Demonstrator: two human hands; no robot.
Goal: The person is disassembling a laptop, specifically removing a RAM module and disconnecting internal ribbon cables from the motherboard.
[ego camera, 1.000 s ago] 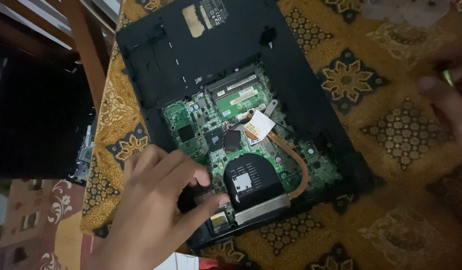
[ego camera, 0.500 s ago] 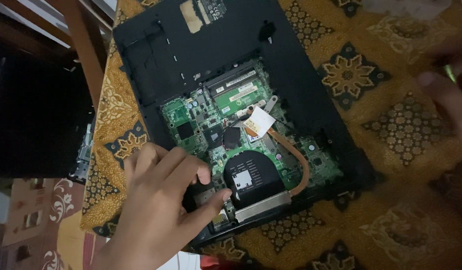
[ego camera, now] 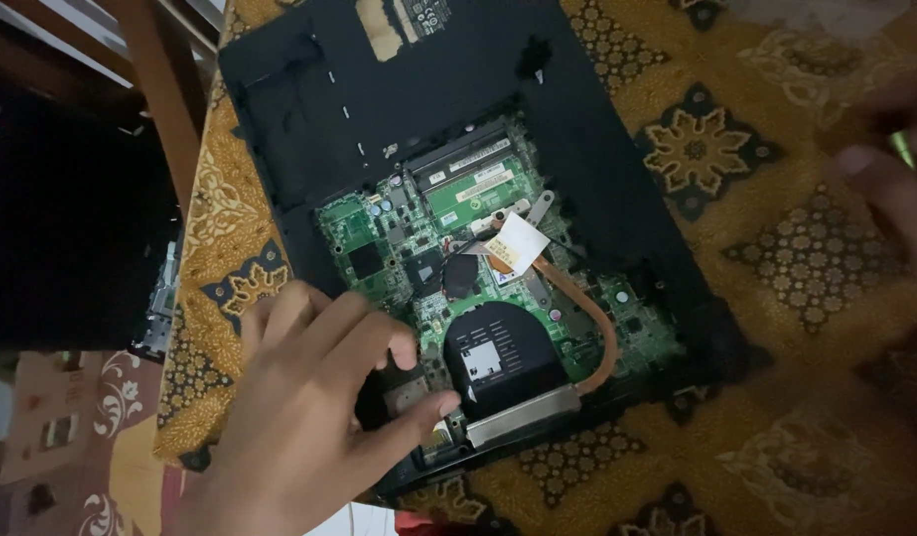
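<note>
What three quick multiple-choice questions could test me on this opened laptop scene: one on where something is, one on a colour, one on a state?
1. Where does the left hand rest?
A. On the laptop's lower left corner, beside the black fan
B. On the floor
C. On the cloth far right of the laptop

2. What colour is the circuit board?
A. Blue
B. Green
C. Red

3. In what state is the laptop?
A. Closed, cover in place
B. Standing upright on its edge
C. Lying flat with its underside open and the insides showing

Answers:
1. A: its fingers lie on the laptop's corner, next to the black fan.
2. B: the board around the fan and the copper pipe is green.
3. C: it lies flat on the patterned yellow cloth, with board, fan and pipe uncovered.
</note>
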